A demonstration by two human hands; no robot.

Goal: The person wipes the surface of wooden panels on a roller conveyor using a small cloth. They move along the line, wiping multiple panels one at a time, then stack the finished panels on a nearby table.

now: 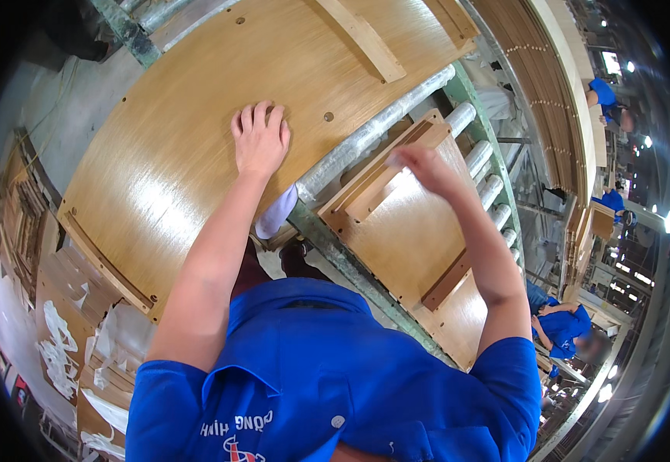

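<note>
My left hand (261, 138) rests palm down on a large, glossy light-brown wooden panel (188, 115), its fingers a little apart. The panel has small drilled holes, and narrow wooden strips (362, 38) lie along its face and ends. My right hand (426, 168) is over a second wooden panel (412, 239), close to a wooden strip (385, 189) on it. Its fingers are curled together and slightly blurred; a pale spot shows at the fingertips, and I cannot make out whether they hold anything. A darker strip (446, 279) crosses the second panel nearer to me.
The panels lie on a green-framed conveyor with metal rollers (479, 158). Tall stacks of curved brown boards (539, 85) stand at the right. Cardboard and white wrapping (58, 346) lie at the lower left. A person in blue (562, 327) is at the far right, with others beyond.
</note>
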